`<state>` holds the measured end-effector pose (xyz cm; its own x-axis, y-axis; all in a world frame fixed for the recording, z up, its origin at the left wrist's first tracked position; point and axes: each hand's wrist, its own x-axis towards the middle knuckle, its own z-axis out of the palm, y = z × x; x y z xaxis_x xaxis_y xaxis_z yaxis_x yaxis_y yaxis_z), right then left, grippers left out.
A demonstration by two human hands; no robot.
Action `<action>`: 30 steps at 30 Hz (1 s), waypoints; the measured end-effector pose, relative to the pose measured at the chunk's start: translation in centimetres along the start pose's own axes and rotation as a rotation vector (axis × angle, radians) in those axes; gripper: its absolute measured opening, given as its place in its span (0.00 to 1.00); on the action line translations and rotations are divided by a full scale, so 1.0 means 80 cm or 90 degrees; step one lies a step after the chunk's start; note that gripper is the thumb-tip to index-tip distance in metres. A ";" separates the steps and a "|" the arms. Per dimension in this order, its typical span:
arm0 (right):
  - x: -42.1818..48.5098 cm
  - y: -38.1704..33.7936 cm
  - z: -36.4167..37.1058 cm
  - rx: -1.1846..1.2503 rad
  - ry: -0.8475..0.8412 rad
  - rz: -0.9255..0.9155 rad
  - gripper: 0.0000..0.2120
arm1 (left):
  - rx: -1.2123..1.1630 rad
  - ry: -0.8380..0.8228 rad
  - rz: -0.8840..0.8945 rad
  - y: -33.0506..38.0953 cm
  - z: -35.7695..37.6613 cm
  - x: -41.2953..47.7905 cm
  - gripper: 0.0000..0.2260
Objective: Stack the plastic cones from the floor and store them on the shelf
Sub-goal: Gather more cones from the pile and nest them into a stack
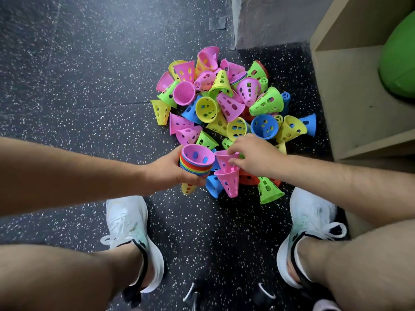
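Speckled rubber floor [78,75] carries the cone pile [224,102], spread just beyond both your hands. Wooden shelf [350,122] stands well right of your right hand, cut off by the frame. Your left hand [167,170] curls round a nested stack [196,163], pink uppermost, its lower end hidden by your fingers. Your right hand [253,153] pinches the rim of a loose pink cone [225,161] just beside the stack.

The dark speckled floor [78,86] bore a heap of bright plastic cones [224,104], white shoes [128,223] near it and a wooden shelf [350,108] alongside.
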<state>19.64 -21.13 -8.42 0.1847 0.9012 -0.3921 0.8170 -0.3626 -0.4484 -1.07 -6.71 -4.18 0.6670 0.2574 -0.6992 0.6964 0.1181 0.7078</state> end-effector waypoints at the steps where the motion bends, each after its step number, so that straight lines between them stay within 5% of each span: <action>1: 0.000 0.001 0.000 0.007 0.007 0.004 0.12 | 0.002 -0.003 0.000 0.000 -0.002 0.001 0.29; 13: 0.000 -0.034 -0.055 0.305 0.306 -0.078 0.09 | 0.018 0.004 0.019 0.000 -0.019 0.008 0.27; 25: -0.021 -0.040 -0.018 0.192 0.061 -0.222 0.15 | 0.034 -0.026 0.020 -0.009 -0.020 0.012 0.32; 30: -0.036 -0.020 0.003 0.167 0.056 -0.240 0.04 | 0.060 -0.048 -0.008 -0.027 -0.012 0.007 0.36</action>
<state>17.68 -23.20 -6.76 -0.0441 0.9941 -0.0989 0.6728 -0.0437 -0.7385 -2.48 -5.93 -6.02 0.6732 0.1834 -0.7164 0.7246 0.0293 0.6885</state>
